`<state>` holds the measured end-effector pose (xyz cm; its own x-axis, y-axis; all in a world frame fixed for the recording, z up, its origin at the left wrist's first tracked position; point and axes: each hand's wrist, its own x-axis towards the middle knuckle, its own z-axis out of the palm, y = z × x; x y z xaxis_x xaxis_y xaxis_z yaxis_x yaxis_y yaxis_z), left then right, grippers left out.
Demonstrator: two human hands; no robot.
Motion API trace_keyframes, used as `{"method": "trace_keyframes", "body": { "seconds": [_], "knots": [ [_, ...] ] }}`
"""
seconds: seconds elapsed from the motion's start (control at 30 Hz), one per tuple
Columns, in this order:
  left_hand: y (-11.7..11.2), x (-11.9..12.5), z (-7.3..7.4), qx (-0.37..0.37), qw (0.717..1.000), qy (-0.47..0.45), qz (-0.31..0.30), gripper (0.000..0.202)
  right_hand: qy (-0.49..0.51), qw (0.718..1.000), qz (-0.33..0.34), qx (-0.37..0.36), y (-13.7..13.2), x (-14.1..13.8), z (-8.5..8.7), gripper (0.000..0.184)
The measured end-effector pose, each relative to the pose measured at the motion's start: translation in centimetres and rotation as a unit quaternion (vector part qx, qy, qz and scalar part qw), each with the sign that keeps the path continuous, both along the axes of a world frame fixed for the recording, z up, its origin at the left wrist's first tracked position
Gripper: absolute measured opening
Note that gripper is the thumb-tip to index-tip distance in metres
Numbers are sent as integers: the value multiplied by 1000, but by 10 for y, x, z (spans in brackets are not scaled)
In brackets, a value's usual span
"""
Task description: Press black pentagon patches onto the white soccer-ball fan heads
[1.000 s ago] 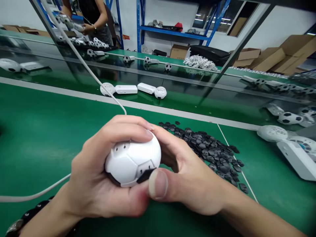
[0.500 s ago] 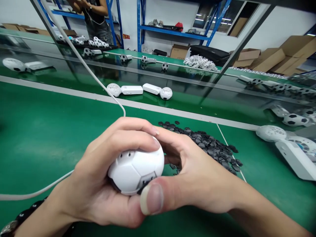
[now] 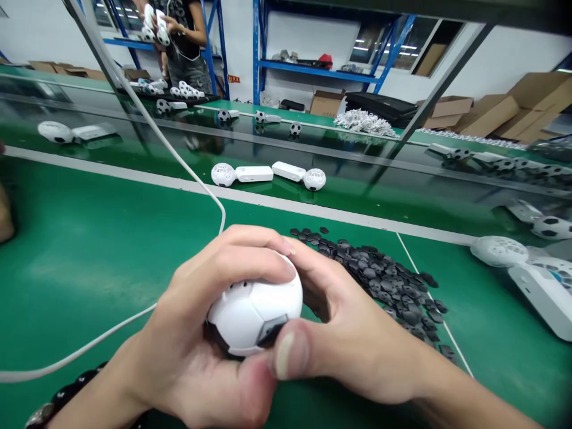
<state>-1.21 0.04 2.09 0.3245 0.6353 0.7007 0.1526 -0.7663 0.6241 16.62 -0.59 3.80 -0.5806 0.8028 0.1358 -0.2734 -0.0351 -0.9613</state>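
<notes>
Plastic ball (image 3: 254, 310), glossy white and panelled like a football, is held between both hands over the green work mat. One dark pentagonal panel (image 3: 271, 329) is seated in its front, and a dark band shows along its lower edge. The left hand (image 3: 201, 333) cups the ball from below and curls its fingers (image 3: 241, 244) over the top. The right hand (image 3: 353, 339) closes on it from the other side, its thumb (image 3: 292, 353) pressed against the shell right beside the dark panel. A dark beaded bracelet (image 3: 75, 381) circles the left wrist.

Just beyond the hands lies a loose heap of matte black pentagonal pieces (image 3: 375, 280) on the smooth green mat (image 3: 89, 250). A white cable (image 3: 89, 351) runs across it and passes behind the left hand. To the right sit a perforated white dome (image 3: 499, 251) and a white rectangular casing (image 3: 536, 298).

Past a pale edge strip (image 3: 223, 193), a dark glossy upper tier carries more white domes and casings (image 3: 254, 174). Farther off, a standing co-worker (image 3: 183, 36) holds white parts in front of blue steel shelving (image 3: 313, 64), with cardboard boxes (image 3: 491, 113) stacked to the right.
</notes>
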Motion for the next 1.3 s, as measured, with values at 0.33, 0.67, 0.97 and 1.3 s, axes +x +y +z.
{"method": "trace_keyframes", "body": {
  "seconds": [0.33,0.67,0.97,1.3],
  "knots": [
    [8,-10,3,42,995,69,-55,70,-121,992,6,18,5,17,20,23],
    [4,5,2,57,996,35,-66,75,-204,975,18,89,-5,22,32,7],
    [-2,12,-1,49,999,-2,-9,64,-247,963,18,104,-7,20,35,14],
    [-1,13,-3,72,997,-17,26,64,-229,971,3,65,-6,15,31,21]
  ]
}}
